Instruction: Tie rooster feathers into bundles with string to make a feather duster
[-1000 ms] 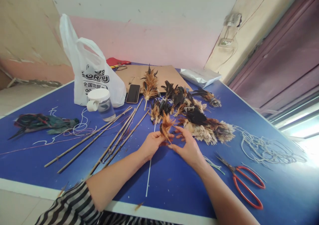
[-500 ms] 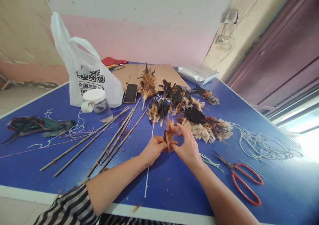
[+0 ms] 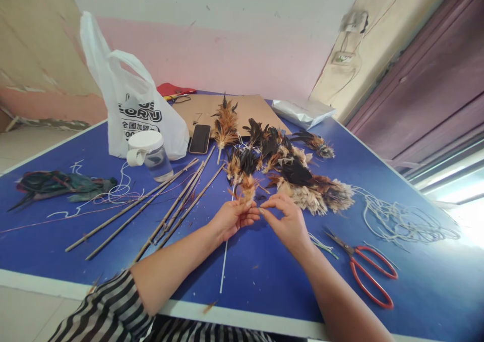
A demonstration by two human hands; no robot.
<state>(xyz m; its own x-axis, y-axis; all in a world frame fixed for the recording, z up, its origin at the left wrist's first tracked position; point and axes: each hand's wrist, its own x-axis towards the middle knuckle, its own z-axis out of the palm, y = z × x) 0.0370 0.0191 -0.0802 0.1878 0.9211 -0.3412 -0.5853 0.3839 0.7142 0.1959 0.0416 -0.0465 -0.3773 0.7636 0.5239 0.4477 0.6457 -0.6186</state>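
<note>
I've got left grip [image 3: 233,219] clamped on feathers [image 3: 248,189] pointing roughly 12 o'clock; they're at 10 from right grip [image 3: 287,221], pinched together

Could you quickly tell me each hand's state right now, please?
Left hand: closed, holding a small tuft of brown feathers.
Right hand: closed in a pinch; whether it holds anything cannot be told.
</note>
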